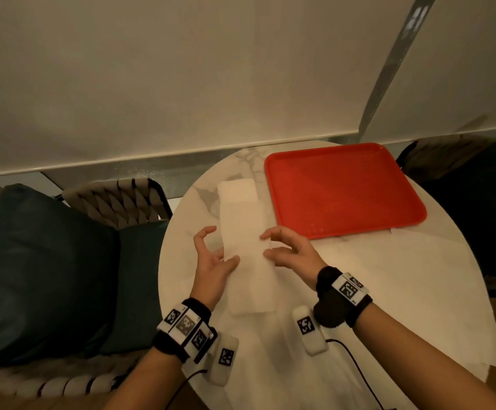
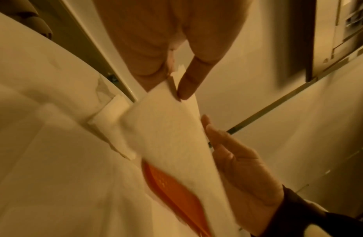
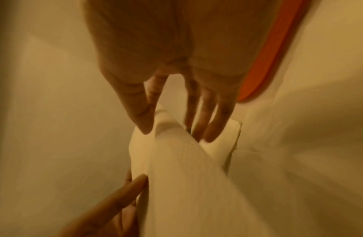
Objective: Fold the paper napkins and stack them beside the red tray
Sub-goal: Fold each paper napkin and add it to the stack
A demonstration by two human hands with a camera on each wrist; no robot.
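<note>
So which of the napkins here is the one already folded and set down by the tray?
The small folded napkin lying left of the red tray; the long one is held between both hands.

Open tabletop [image 1: 388, 276] right of napkin [image 1: 248, 247]; red tray [image 1: 344, 187] blocks beyond, chair [image 1: 116, 202] bounds left.

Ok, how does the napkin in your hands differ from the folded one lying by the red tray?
The held napkin is a long narrow strip. The folded napkin looks shorter and is partly hidden behind it. The left hand and right hand pinch the held napkin's edges and hold it raised, while the folded napkin lies flat on the table, untouched. Both are white paper, left of the red tray.
</note>
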